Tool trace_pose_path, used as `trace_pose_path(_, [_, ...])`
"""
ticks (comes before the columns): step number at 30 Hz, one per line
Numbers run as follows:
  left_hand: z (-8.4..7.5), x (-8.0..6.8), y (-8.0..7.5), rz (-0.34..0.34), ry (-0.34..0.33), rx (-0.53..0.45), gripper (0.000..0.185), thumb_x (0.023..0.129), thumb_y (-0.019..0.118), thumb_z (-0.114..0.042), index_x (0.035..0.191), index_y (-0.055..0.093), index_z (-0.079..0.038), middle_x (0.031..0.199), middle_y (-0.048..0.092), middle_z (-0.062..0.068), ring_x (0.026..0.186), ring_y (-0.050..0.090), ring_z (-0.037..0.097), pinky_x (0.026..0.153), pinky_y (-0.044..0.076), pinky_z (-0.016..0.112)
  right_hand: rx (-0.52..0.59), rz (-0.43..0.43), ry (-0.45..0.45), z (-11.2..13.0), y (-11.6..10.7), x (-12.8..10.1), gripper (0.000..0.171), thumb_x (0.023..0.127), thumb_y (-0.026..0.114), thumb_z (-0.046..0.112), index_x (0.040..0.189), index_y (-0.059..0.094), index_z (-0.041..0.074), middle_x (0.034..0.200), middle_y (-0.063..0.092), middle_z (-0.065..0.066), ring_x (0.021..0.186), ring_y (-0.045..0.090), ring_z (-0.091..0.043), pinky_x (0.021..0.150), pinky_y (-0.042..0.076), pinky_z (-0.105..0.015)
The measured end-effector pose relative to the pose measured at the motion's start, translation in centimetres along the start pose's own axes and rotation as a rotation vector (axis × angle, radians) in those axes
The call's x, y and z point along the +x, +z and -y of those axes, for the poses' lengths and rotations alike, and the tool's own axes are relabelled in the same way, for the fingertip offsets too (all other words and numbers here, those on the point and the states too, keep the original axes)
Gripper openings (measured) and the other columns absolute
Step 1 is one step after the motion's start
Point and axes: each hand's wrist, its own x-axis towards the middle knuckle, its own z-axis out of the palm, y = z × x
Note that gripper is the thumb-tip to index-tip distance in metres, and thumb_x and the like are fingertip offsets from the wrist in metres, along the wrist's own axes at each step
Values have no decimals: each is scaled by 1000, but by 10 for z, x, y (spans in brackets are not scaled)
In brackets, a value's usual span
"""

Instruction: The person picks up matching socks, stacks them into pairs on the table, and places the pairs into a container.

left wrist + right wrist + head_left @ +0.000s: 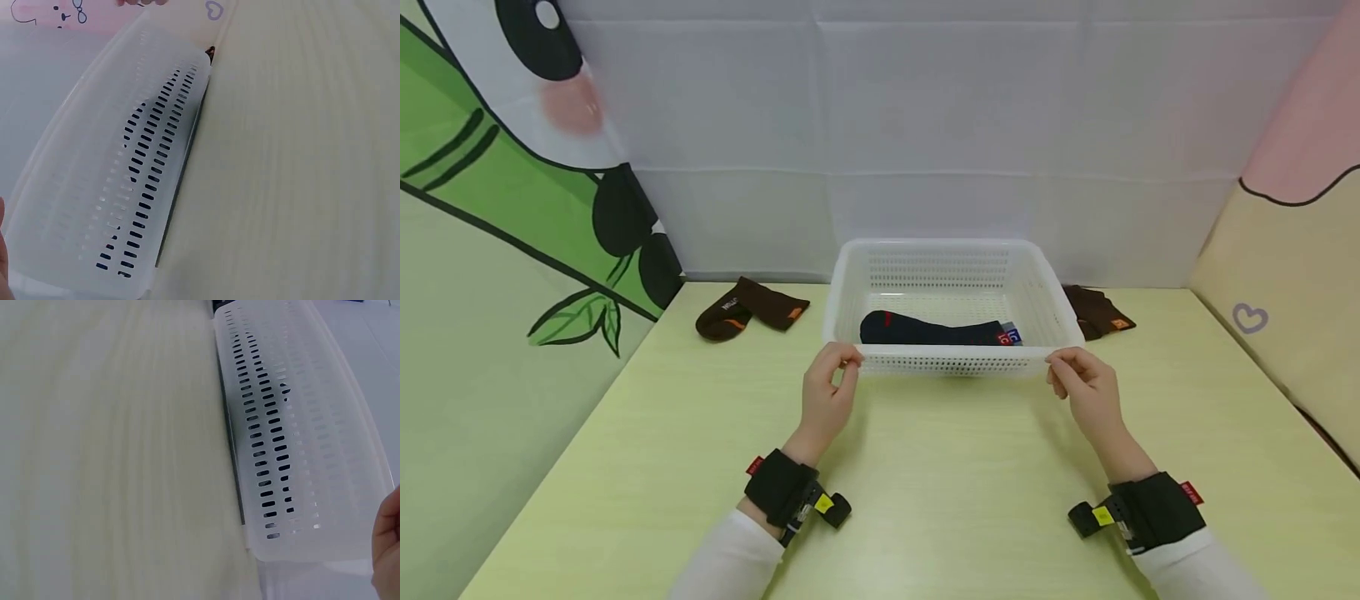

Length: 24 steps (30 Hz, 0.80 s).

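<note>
A white perforated plastic basket [951,360] stands on the pale green table [955,483], straight ahead of me. Inside it lies a dark navy sock [925,331] with red and blue marks. My left hand [848,362] pinches the rim at the basket's near left corner. At the near right corner my right hand [1058,367] pinches the rim the same way. The left wrist view shows the basket's slotted front wall [125,162] with a sliver of the hand [2,250] at the edge. The right wrist view shows that wall [294,437] and the hand's edge [387,544].
A pair of brown socks [748,308] lies on the table left of the basket. Another brown sock [1097,312] lies right of it, partly behind the basket. Cloth walls close in the table at the back and on both sides.
</note>
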Motion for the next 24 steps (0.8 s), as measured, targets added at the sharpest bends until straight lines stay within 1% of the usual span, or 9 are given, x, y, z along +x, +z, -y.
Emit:
trace_pose_path(3, [-3, -2, -1, -15, -57, -7, 18, 78, 49, 22, 77, 60, 8, 75, 57, 20, 72, 53, 29, 70, 41, 16, 95, 1, 61, -8, -3, -2, 27, 96, 49, 1, 81, 64, 17, 62, 56, 7, 52, 45, -6, 51, 39, -18])
trace_pose_path(6, [-14, -2, -4, -7, -122, -21, 17, 79, 48, 22, 76, 59, 10, 73, 56, 21, 70, 52, 27, 70, 40, 13, 211, -7, 125, -13, -5, -4, 26, 97, 48, 3, 81, 66, 16, 63, 57, 6, 54, 47, -6, 53, 41, -18])
trace_pose_path(9, [-26, -3, -9, 18, -173, -40, 17, 79, 46, 21, 74, 58, 10, 71, 56, 19, 68, 52, 22, 68, 40, 14, 283, 2, 162, -17, -5, -5, 27, 97, 48, 4, 81, 67, 15, 64, 58, 5, 56, 48, -6, 54, 42, -17])
trace_pose_path(11, [-29, -5, -10, 30, -216, -54, 18, 80, 45, 20, 73, 57, 9, 71, 56, 18, 67, 52, 19, 67, 42, 16, 291, 12, 177, -20, -6, -6, 27, 97, 48, 5, 82, 67, 14, 65, 58, 5, 57, 49, -6, 55, 43, -17])
trace_pose_path(14, [-28, -8, -11, 39, -309, -71, 18, 82, 44, 18, 74, 58, 8, 72, 57, 19, 68, 53, 14, 67, 43, 17, 285, 24, 203, -24, -8, -7, 27, 98, 47, 7, 82, 67, 16, 67, 58, 6, 58, 50, -6, 57, 44, -17])
trace_pose_path(18, [-25, -10, -13, 47, -485, -136, 17, 86, 43, 14, 78, 58, 12, 77, 57, 28, 70, 54, 10, 70, 45, 20, 281, 15, 251, -27, -10, -9, 28, 99, 47, 10, 80, 66, 19, 66, 58, 7, 60, 51, -6, 58, 44, -16])
trace_pose_path(20, [-22, -11, -13, 42, -571, -181, 18, 88, 42, 11, 81, 58, 14, 81, 57, 31, 71, 54, 8, 73, 46, 26, 294, 9, 269, -28, -11, -10, 28, 98, 47, 9, 79, 66, 18, 66, 58, 7, 60, 51, -5, 58, 45, -16])
trace_pose_path(22, [-19, -11, -12, 37, -640, -214, 18, 89, 41, 10, 82, 58, 14, 83, 56, 32, 72, 53, 8, 75, 46, 32, 300, 9, 290, -30, -11, -10, 28, 98, 48, 10, 79, 66, 17, 67, 59, 7, 61, 52, -5, 58, 45, -15])
trace_pose_path(24, [-15, -12, -11, 35, -693, -222, 19, 90, 41, 8, 83, 58, 14, 82, 56, 28, 72, 53, 8, 78, 46, 36, 296, 12, 315, -32, -11, -11, 28, 98, 48, 9, 78, 66, 17, 67, 59, 6, 61, 52, -5, 59, 45, -16])
